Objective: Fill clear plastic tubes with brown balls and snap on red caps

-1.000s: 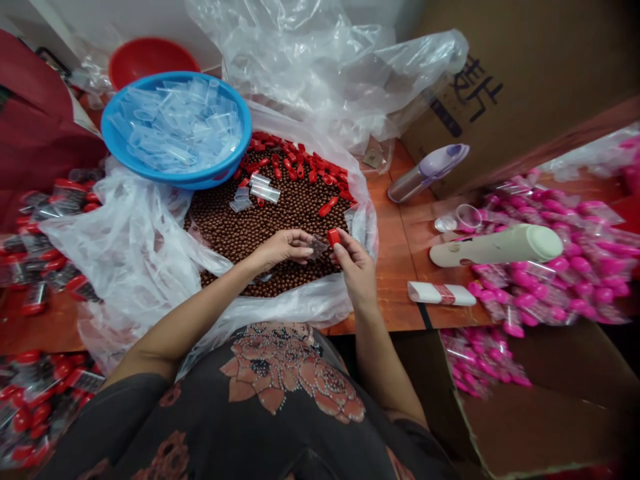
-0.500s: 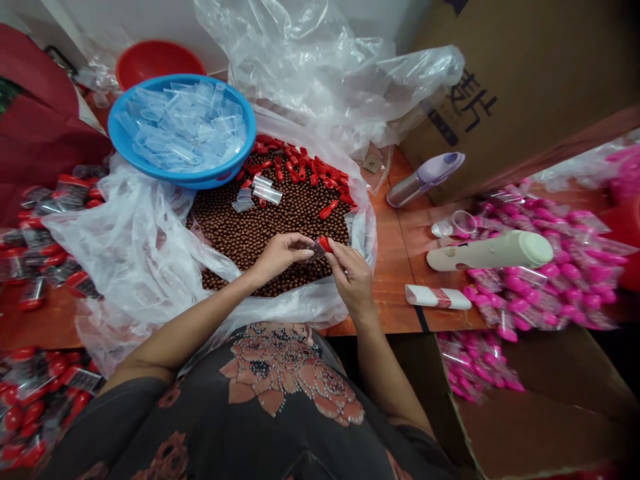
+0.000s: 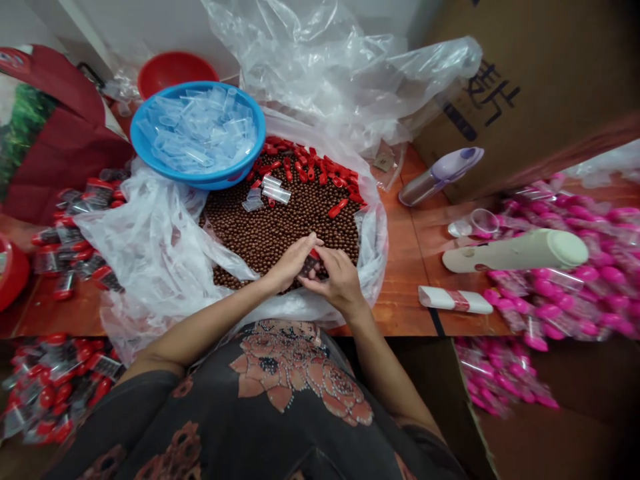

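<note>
Between my two hands is a small clear plastic tube with brown balls in it and a red cap at its upper end. My left hand is closed against the tube's left side, its fingers along the cap. From the right, my right hand wraps round the same tube and partly hides it. Both hands are over a heap of brown balls in an open plastic bag. On the heap lie red caps and several empty clear tubes.
A blue basin of clear tubes overlaps the bag's back left. Filled red-capped tubes lie at left. To the right are a lilac-lidded bottle, a pale green flask, a white packet, pink-capped packs and a cardboard box.
My hands have come together and slightly towards me, closing round the capped tube that was held at the fingertips. The whole view has shifted, with things appearing further right.
</note>
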The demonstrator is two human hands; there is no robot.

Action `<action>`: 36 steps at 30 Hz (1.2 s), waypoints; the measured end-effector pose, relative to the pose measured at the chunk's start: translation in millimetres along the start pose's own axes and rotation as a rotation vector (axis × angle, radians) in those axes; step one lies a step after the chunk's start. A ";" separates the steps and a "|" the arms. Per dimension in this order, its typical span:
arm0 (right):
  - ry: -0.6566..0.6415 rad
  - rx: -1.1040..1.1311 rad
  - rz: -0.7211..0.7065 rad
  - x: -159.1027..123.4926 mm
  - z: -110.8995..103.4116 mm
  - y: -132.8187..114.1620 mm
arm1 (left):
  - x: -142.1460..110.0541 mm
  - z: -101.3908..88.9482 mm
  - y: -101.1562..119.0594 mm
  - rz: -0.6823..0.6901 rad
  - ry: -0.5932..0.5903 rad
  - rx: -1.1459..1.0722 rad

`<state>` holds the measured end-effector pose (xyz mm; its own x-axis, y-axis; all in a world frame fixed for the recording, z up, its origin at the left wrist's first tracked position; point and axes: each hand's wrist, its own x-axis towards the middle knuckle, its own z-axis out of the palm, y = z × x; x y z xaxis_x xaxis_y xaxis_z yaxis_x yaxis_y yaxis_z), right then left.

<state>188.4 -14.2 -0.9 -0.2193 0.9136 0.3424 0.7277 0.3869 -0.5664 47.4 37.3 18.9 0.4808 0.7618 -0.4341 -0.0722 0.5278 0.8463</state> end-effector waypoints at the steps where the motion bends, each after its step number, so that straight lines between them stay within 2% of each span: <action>1: -0.006 0.028 -0.005 -0.1 0.4 -1.9 | -0.4 1.6 -1.7 0.038 0.039 0.004; 3: -0.009 0.137 0.012 -0.5 0.1 -4.2 | -1.4 2.9 -2.9 0.086 0.081 -0.018; 5: 0.035 0.315 0.103 -1.3 -0.9 -4.7 | -2.8 1.9 -0.8 0.097 0.090 -0.055; 9: 0.253 0.644 0.440 -0.4 -0.1 -3.2 | -6.3 -0.9 6.7 0.048 0.044 -0.054; 11: 0.333 0.699 0.500 2.1 1.4 -3.7 | -7.5 -0.8 8.2 0.014 0.026 -0.016; 13: 0.352 0.671 0.469 5.0 2.1 -5.4 | -7.8 0.0 7.8 -0.014 0.021 0.037; 14: 0.319 0.622 0.426 6.3 1.7 -6.6 | -7.4 0.2 7.0 -0.021 0.025 0.066; 19: -0.053 0.159 0.108 9.2 -3.4 -12.8 | -3.2 -2.2 2.1 0.005 0.061 0.066; 24: -0.069 -0.155 0.003 14.3 -2.5 -18.0 | -0.6 -6.4 -1.1 0.051 0.069 0.032; 30: -0.133 -0.250 -0.146 31.1 4.4 -12.4 | -3.8 -16.2 -2.1 0.052 0.155 0.013; 36: -0.222 -0.156 -0.208 35.9 21.2 -12.6 | -20.4 -25.3 -7.2 -0.064 0.167 -0.155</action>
<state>157.5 16.3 2.6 -0.4972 0.8288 0.2568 0.7394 0.5596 -0.3743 16.0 27.6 13.9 0.3385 0.7696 -0.5414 -0.1852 0.6186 0.7636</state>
